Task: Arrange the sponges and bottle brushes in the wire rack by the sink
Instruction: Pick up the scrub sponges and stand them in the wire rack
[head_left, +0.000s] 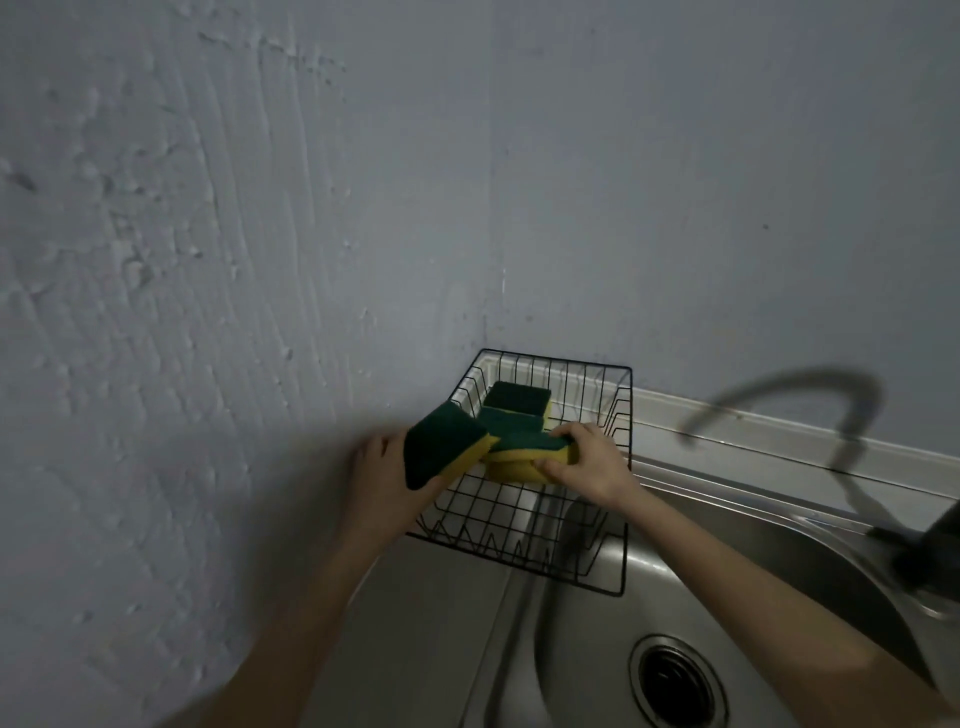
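A black wire rack (621, 467) sits in the wall corner, partly over the steel sink. My left hand (382, 470) holds a yellow sponge with a dark green scouring side (441, 449), tilted above the rack's left rim. My right hand (592, 460) grips a stack of two similar sponges (524, 457) inside the rack. Two more green-topped sponges (517, 397) lie against the rack's back part. No bottle brush is visible.
The steel sink (597, 623) with its round drain (675, 680) fills the lower right. A dark faucet (930, 540) stands at the right edge and casts a curved shadow on the wall. Grey plastered walls close in at left and behind.
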